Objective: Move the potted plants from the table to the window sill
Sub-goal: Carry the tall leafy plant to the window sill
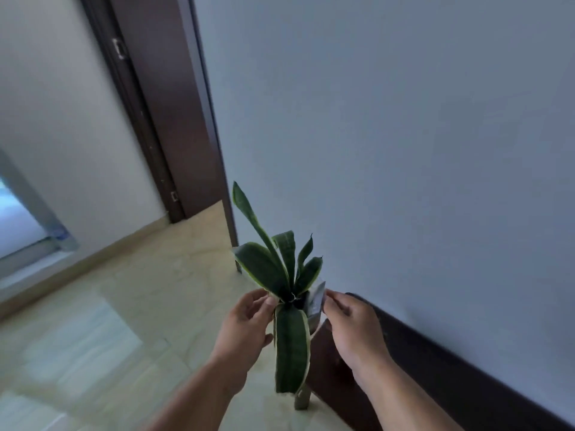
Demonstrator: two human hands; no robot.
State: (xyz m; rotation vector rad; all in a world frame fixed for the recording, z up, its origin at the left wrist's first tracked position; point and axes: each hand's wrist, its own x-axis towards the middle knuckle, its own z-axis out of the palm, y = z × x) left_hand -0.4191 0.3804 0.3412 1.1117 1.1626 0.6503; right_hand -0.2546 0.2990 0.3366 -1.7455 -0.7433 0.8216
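Observation:
A potted snake plant (281, 272) with dark green, yellow-edged leaves is carried in front of me, above the floor. Its pot is almost wholly hidden behind the leaves and my hands; only a grey sliver (315, 301) shows at its right. My left hand (245, 325) grips the left side of the pot at the leaf base. My right hand (351, 325) grips the right side, fingers curled at the grey rim. One long leaf (291, 349) hangs down between my wrists.
A dark wooden table (404, 368) stands against the white wall at lower right, one leg (301, 399) on the beige tiled floor. A dark door frame (174, 119) rises at centre left. A window with a low sill (28, 262) lies at far left.

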